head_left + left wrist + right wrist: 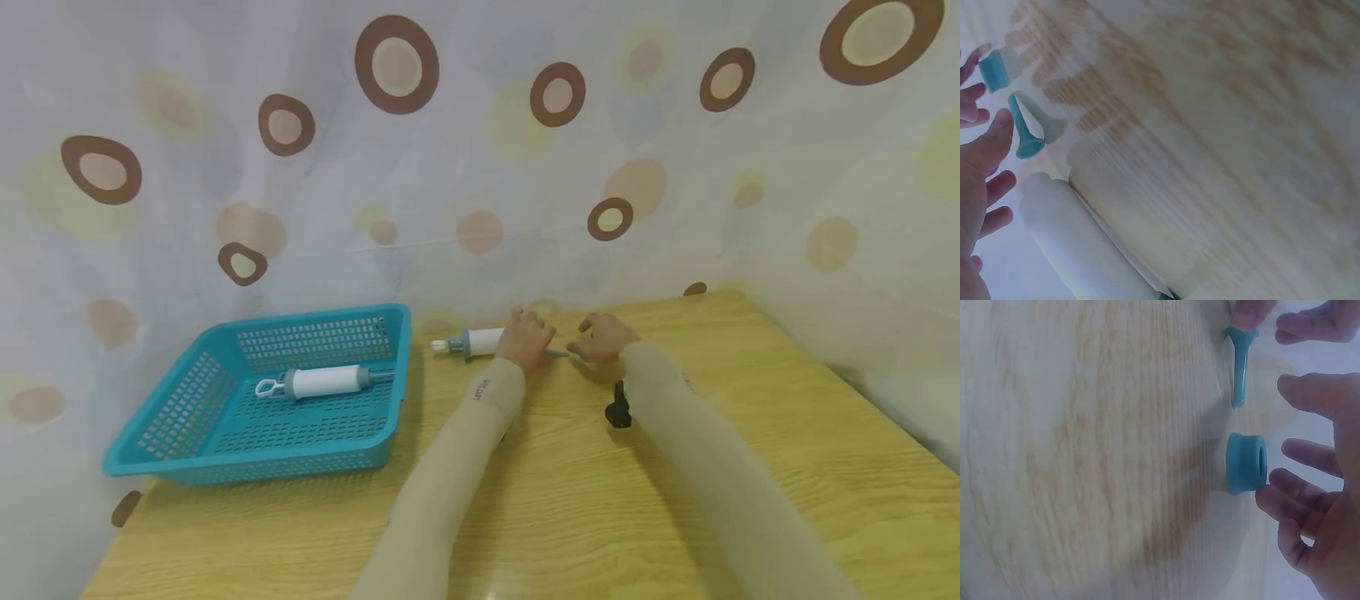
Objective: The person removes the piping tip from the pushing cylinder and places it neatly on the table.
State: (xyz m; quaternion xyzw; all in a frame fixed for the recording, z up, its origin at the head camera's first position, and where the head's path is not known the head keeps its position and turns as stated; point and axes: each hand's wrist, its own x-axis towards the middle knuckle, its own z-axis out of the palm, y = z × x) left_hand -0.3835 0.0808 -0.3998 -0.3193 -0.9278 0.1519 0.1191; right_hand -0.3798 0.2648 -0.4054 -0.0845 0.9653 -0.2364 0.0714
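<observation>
A large syringe with a white barrel (pixel 483 342) and teal plunger end lies at the table's back, its barrel filling the lower part of the left wrist view. My left hand (pixel 527 340) is over its front end, fingers loosely extended. The left thumb is right at a slim teal nozzle (pixel 1241 365) with a flared base, which lies in line with the barrel but apart from it. Beyond the nozzle's thin tip is a short teal ring cap (pixel 1244 464). My right hand (pixel 1322 487) hovers beside the cap, its bent fingertips right at the rim without gripping it.
A teal perforated basket (pixel 406 358) stands at the left, holding another white syringe (pixel 327 382) with a loop handle. The wooden table (pixel 570 500) meets a dotted curtain (pixel 480 150) at the back. A black wrist device (pixel 618 408) hangs under the right sleeve.
</observation>
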